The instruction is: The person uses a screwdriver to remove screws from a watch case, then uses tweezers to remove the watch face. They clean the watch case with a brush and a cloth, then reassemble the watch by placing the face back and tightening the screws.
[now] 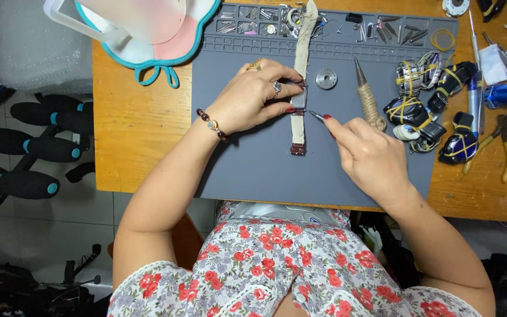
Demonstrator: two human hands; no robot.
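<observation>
Grey mat (pixel 253 170), one wristwatch (pixel 298 100), two hands

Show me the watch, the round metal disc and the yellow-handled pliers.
watch (pixel 298 98), head view, on its case.
round metal disc (pixel 326 78), head view, on its centre.
yellow-handled pliers (pixel 504 141), head view, on a handle.

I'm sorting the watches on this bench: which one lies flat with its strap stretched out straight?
The watch under the left hand, mid-mat, with a pale cloth strap. The others, in the cluster of watches at right, are coiled and bound with yellow bands.
</observation>
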